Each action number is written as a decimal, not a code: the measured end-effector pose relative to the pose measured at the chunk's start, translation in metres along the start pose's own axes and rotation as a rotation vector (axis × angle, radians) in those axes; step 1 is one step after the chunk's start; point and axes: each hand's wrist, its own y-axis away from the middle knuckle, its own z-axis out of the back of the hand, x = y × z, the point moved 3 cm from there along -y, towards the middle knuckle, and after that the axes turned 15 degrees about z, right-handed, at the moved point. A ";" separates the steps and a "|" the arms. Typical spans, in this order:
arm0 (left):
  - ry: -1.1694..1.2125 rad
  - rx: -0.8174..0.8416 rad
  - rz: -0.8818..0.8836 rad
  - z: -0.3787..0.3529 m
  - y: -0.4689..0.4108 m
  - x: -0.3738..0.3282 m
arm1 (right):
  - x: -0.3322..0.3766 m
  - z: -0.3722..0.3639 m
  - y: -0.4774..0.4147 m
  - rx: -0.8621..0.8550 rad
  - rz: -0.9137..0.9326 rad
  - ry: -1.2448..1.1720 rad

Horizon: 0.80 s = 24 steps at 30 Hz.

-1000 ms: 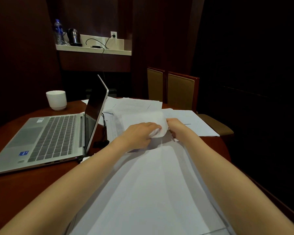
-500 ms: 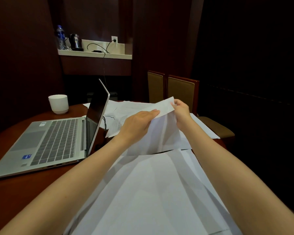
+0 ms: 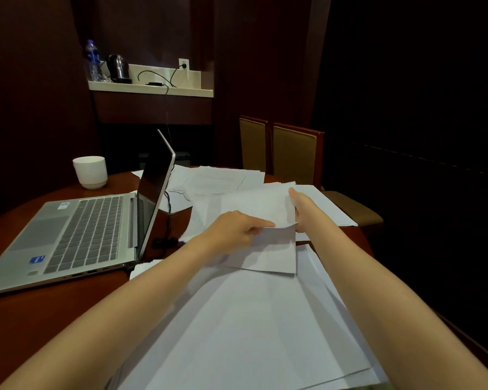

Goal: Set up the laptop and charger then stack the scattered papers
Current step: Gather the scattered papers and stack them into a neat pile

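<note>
I hold a white sheet of paper between both hands above the near pile of papers. My left hand pinches its left part and my right hand grips its right edge. More loose papers lie scattered at the far side of the table. The open silver laptop stands to the left, its screen dark. A black charger cable hangs behind the laptop's screen, and a black cable is plugged into the wall outlet.
A white cup stands at the back left of the brown table. Two padded chairs stand behind the table. A shelf on the wall holds a kettle and a water bottle.
The sheet was lifted off the far papers, then brought down and nearer, over the near pile. Both hands moved with it.
</note>
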 end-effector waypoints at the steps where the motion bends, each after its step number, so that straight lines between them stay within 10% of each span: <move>1: 0.020 0.032 -0.013 -0.001 0.002 -0.002 | 0.002 -0.001 0.006 0.034 -0.032 0.077; 6: 0.401 0.159 0.056 0.000 0.007 -0.005 | 0.009 0.003 0.007 0.021 0.081 0.371; 12: 0.678 -0.253 0.512 0.025 -0.010 0.033 | 0.028 0.015 0.005 0.018 0.354 -0.055; 18: 1.217 0.213 0.783 0.032 -0.012 0.049 | 0.046 0.030 0.008 0.122 0.603 -0.135; 24: 1.447 0.157 0.759 0.052 -0.023 0.042 | 0.052 0.040 0.006 0.130 0.668 -0.090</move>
